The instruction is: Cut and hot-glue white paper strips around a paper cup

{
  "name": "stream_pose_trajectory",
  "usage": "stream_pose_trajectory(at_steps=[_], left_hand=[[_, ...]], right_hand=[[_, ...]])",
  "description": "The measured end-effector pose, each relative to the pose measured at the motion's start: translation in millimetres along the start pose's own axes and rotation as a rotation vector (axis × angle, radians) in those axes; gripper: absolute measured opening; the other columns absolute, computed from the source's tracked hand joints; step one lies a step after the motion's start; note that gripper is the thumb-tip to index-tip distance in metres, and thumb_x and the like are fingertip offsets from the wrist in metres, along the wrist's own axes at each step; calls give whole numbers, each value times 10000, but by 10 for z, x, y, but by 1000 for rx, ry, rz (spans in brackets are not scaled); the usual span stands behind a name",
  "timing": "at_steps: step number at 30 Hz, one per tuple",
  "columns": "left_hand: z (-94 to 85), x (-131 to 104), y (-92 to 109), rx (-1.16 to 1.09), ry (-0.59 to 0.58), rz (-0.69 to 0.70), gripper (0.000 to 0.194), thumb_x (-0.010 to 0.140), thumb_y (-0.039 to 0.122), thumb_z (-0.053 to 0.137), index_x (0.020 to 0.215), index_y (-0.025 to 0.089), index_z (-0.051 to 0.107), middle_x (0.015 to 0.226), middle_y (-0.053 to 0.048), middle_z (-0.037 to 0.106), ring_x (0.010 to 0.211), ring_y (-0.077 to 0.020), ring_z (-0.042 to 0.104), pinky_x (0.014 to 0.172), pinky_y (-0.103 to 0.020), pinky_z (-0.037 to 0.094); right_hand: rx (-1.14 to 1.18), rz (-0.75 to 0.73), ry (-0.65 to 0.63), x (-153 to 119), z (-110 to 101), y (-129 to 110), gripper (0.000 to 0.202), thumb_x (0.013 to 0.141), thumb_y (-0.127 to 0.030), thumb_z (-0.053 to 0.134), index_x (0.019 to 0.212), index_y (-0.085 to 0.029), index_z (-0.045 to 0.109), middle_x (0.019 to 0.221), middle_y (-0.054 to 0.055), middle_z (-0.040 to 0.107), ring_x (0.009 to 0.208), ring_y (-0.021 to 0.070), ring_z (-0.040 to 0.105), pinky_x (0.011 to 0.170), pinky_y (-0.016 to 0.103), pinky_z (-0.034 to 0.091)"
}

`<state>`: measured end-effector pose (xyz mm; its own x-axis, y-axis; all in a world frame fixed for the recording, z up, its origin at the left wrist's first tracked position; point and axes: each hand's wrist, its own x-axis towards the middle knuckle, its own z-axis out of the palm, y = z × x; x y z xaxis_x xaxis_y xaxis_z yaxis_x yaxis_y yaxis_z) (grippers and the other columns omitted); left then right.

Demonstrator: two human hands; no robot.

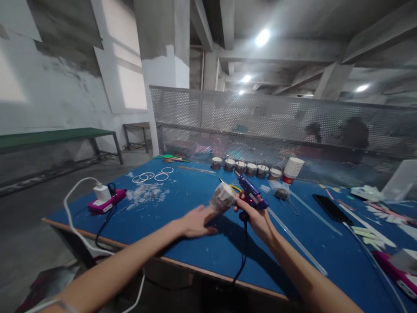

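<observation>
A small paper cup [223, 199] with a mottled grey wrap is tilted above the blue table, its pale end facing up and right. My left hand [199, 221] is at the cup's lower left, its fingers partly hidden against the cup and its thumb apart below. In my right hand [256, 219] is a blue hot glue gun [250, 191], nozzle pointing up and left, with a small orange light showing. My right fingertips are close to the cup's right side; whether they touch it I cannot tell. A long clear glue stick [298, 243] extends behind the gun.
Several grey-wrapped cups [240, 167] line the back beside a stack of white cups [293, 168]. White rings [161, 177] and white scraps [146, 194] lie left, near a purple power strip [107, 202]. A phone [331, 208] lies right. A perforated metal screen [260, 117] borders the table.
</observation>
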<state>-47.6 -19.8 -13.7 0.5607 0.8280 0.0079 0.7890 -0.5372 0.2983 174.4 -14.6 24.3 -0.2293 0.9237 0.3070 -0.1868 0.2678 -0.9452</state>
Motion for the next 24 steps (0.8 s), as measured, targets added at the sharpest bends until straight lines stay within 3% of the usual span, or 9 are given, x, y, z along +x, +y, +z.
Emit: stream_pose_trajectory(at_steps=[2,4,6,9,13,17,20,22,24], left_hand=[[-244,-146,-370,40,162,-308,563,854,498,480,1317,184,542,1435,-141,505,1359,-296,414,1122,-465,273],[-461,-321,-612,80,274,-422,517,902,421,367,1238,95,586,1376,-236,531,1350,-363,400,1097,-570,243],[-579,-439,-640,117,371,-486,462,902,340,334,1150,85,628,1338,-256,549,1332,-392,400,1080,-606,235],[-507,-420,-305,85,458,-454,380,883,309,379,1135,165,624,1297,-165,597,1256,-313,484,1068,-499,334],[-117,-151,391,-686,388,-313,445,742,386,655,1131,176,600,1054,-114,675,915,-231,622,776,-354,515],[131,13,738,-1237,288,-365,421,667,453,735,939,164,594,612,36,549,457,-72,415,430,-200,337],[7,-122,603,-1463,157,-377,412,684,552,695,755,171,556,411,143,243,371,-25,122,383,-167,124],[-211,-318,341,-1448,318,-397,419,640,541,726,726,177,538,419,149,211,383,-23,100,390,-159,110],[-475,-532,0,-1331,616,-467,370,629,481,727,719,184,525,432,139,221,387,-35,137,387,-162,151]], right_hand=[[15,-3,-2,-36,-30,4,267,744,-454,709,813,-215,613,652,1,636,612,156,572,486,231,370],[28,2,-15,-54,-56,11,264,755,-451,704,814,-208,621,646,6,631,603,155,565,484,232,367],[58,6,-20,-49,-62,21,264,747,-448,714,791,-204,623,651,7,625,602,155,566,491,236,375],[149,-10,37,-21,-26,54,273,696,-433,761,753,-214,607,731,2,641,598,146,578,526,248,410],[198,-6,99,-10,41,134,257,702,-420,764,782,-229,613,738,-2,655,609,150,596,529,247,409],[207,27,95,-34,42,167,235,714,-406,755,788,-221,630,675,-3,647,610,154,589,497,232,364],[290,53,131,-37,-47,116,234,659,-359,769,765,-215,617,680,-12,630,568,133,554,500,231,355],[342,63,147,-35,-149,62,231,617,-337,749,742,-216,597,672,-27,602,525,110,508,517,233,365],[362,79,138,-37,-262,9,222,580,-323,709,719,-218,570,642,-41,564,484,94,456,522,236,368]])
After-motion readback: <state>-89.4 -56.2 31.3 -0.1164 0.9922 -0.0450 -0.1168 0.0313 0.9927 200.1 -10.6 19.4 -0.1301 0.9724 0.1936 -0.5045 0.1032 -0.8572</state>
